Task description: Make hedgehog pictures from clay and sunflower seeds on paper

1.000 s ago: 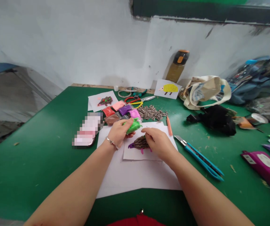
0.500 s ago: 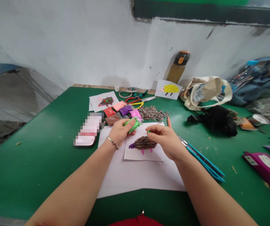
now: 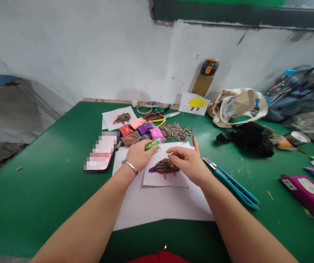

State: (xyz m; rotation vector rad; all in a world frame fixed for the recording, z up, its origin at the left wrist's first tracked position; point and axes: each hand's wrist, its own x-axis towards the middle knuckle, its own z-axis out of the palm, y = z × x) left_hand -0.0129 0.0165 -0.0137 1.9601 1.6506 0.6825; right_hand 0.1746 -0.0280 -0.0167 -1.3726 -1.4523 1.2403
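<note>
The left hand [image 3: 140, 153] grips a bright green clay packet [image 3: 153, 144]; the right hand [image 3: 186, 160] pinches a small green clay bit [image 3: 169, 156] above the seed-covered hedgehog picture [image 3: 164, 166], which lies on white paper sheets [image 3: 157, 204].

The seed-covered hedgehog [image 3: 164, 166], purple-snouted and pink-legged, lies flat on white paper [image 3: 157, 204], well in from the far edge of the desk [image 3: 50, 168]. Held nearby: a crumpled green clay packet [image 3: 152, 144] and a tiny green clay bit [image 3: 169, 156].

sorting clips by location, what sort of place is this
Probably a craft workspace in a plain room: a green table holds scissors, packets of coloured clay-like material and a seed-covered animal picture.
</note>
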